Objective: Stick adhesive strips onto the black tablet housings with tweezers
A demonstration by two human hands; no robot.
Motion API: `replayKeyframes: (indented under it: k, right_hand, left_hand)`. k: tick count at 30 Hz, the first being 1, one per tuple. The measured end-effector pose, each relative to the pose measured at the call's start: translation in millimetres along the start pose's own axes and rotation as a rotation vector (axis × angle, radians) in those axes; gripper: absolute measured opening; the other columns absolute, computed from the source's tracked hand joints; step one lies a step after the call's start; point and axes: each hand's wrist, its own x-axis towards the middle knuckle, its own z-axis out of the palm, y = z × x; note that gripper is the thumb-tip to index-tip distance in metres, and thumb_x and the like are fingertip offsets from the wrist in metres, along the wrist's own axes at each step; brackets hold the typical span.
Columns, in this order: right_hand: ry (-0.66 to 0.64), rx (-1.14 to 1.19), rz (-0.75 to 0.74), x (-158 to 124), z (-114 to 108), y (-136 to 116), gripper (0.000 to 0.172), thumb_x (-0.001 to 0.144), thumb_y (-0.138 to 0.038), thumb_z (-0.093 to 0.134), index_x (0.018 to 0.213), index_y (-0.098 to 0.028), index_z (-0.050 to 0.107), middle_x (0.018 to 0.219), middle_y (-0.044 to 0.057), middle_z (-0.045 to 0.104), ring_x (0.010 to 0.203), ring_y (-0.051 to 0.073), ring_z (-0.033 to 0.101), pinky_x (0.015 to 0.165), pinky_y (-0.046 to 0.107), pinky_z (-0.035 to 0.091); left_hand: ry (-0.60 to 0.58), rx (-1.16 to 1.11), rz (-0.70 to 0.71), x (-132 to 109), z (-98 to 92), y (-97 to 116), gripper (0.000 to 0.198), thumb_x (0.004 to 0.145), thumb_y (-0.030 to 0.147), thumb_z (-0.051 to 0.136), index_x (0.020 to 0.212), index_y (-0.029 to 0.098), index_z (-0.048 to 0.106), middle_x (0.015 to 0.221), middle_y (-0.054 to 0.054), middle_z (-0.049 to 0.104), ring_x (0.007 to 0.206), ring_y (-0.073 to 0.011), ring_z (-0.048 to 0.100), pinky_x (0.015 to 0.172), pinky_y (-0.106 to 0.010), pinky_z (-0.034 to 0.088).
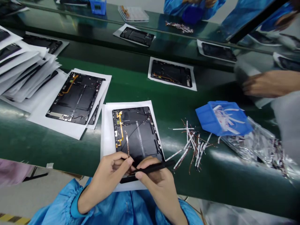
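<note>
A black tablet housing (145, 137) lies on white paper in front of me, with an orange flex cable (121, 126) along its left side. Over its lower edge, my left hand (114, 172) is closed, pinching a thin brown-and-white cable (127, 144) that sticks up from the fingers. My right hand (158, 179) is wrapped round black tweezers (156, 167). Their tips point left at the left fingertips; what lies between the tips is hidden. To the right, a loose heap of similar thin cables (193, 143) rests on the green bench.
More housings on paper lie left (77, 97) and at the back (172, 73), beside a leaning paper-layered stack (25, 72). A blue bin (208, 120) of white strips tips over a clear plastic bag (255, 143). A co-worker's hand (264, 84) is at the right.
</note>
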Motion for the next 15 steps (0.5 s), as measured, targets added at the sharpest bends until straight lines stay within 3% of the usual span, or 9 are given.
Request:
replayKeyframes:
  k: [6, 15]
  right_hand:
    - [-0.022, 0.061, 0.111, 0.5, 0.0, 2.1, 0.010, 0.077, -0.024, 0.079, 0.079, -0.022, 0.069, 0.076, 0.000, 0.071, 0.071, 0.014, 0.071, 0.066, 0.021, 0.057]
    - [-0.042, 0.027, 0.125, 2.3, 0.9, 8.8, 0.011, 0.076, -0.026, 0.081, 0.079, -0.022, 0.071, 0.076, 0.001, 0.073, 0.071, 0.016, 0.072, 0.065, 0.022, 0.059]
  left_hand:
    - [-0.052, 0.020, 0.007, -1.6, -3.4, -1.4, 0.027, 0.094, 0.041, 0.059, 0.083, 0.019, 0.067, 0.068, 0.000, 0.071, 0.067, -0.0143, 0.070, 0.064, -0.022, 0.056]
    - [-0.063, 0.029, -0.019, -2.4, -9.6, -6.6, 0.028, 0.094, 0.043, 0.058, 0.083, 0.019, 0.066, 0.071, -0.001, 0.071, 0.069, -0.0133, 0.069, 0.064, -0.021, 0.053]
